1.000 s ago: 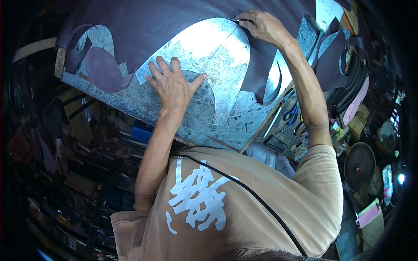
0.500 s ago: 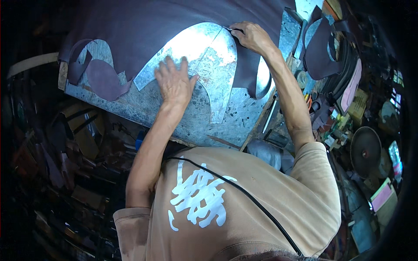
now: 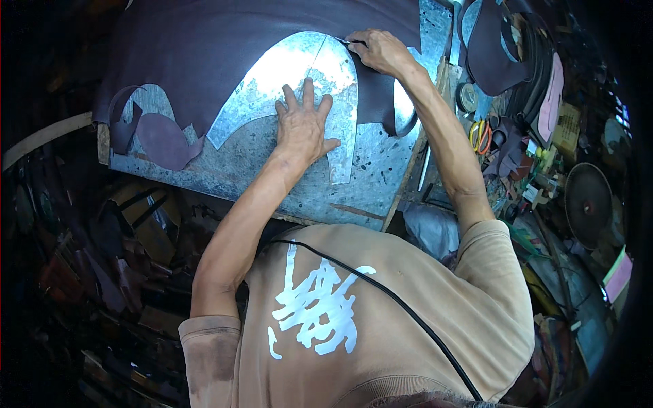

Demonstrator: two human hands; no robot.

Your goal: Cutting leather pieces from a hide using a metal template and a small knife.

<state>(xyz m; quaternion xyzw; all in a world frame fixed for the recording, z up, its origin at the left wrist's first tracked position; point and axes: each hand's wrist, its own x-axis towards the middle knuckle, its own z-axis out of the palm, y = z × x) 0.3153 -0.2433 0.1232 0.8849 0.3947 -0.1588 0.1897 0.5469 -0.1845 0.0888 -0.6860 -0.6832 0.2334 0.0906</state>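
Note:
A curved, horseshoe-like sheet-metal template (image 3: 269,85), shiny and stained, lies over the near edge of a large dark purple-brown sheet of leather (image 3: 183,51). My left hand (image 3: 303,126) rests on it with fingers spread, the fingertips on the metal near its middle. At the template's upper right edge, my right hand (image 3: 379,52) pinches a thin, dark pointed tool (image 3: 345,41), its tip beside the metal's rim. What kind of tool it is stays mostly hidden by the fingers.
Leather offcuts (image 3: 163,139) lie at the left of the speckled metal tabletop (image 3: 272,183). To the right are a tape roll (image 3: 467,97), orange-handled scissors (image 3: 481,136), a thin white stick (image 3: 424,170) and piled leather pieces (image 3: 495,61). Beyond stands a round dark disc (image 3: 588,204).
My left hand has slid right, from the template's left part to its middle, with fingers spread. My right hand stays at the upper right edge with the tool. The whole view has shifted slightly.

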